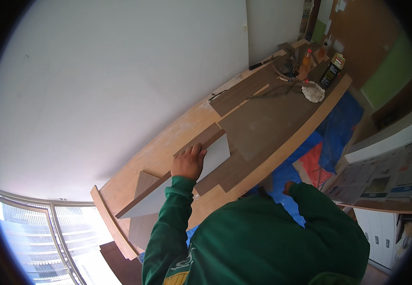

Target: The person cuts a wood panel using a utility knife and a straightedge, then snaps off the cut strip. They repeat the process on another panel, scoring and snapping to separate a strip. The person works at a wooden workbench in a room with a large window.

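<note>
My left hand is closed over the upper edge of a long board. The board's narrow edge is brown wood-grain and its side face is white; it stands on edge on the long wooden workbench. Flat brown wood-grain sheets lie under and beside it. My right hand hangs low beside the bench, over the blue sheeting. Little of it shows past the green sleeve, so its fingers and anything in them are hidden.
At the bench's far end stand a black can, a bottle with orange liquid and a whitish round clump. A black-handled tool lies by the wall. Blue plastic sheeting drapes below; a newspaper-covered counter stands right.
</note>
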Action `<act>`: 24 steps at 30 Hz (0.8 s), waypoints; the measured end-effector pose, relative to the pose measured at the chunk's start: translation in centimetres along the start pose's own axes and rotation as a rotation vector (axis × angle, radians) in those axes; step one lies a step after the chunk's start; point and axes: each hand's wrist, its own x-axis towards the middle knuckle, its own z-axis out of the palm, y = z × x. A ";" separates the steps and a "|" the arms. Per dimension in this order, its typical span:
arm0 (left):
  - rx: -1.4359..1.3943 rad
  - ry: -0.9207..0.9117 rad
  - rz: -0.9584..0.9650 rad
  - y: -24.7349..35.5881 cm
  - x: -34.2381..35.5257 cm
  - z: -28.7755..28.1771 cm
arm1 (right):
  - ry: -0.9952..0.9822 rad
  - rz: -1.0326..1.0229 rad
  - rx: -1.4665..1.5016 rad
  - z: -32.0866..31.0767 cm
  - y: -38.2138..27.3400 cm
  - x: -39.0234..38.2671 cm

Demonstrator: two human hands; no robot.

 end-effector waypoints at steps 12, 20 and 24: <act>-0.006 0.037 -0.045 0.1 -0.3 0.5 | -0.174 0.117 0.692 -7.8 -2.5 -10.2; -0.081 -0.012 -0.175 1.4 -0.4 -0.7 | -0.189 -0.099 0.696 -6.1 -6.6 -7.1; -0.153 -0.049 -0.380 0.5 0.6 0.2 | -0.152 -0.071 0.625 -10.5 -1.0 -4.9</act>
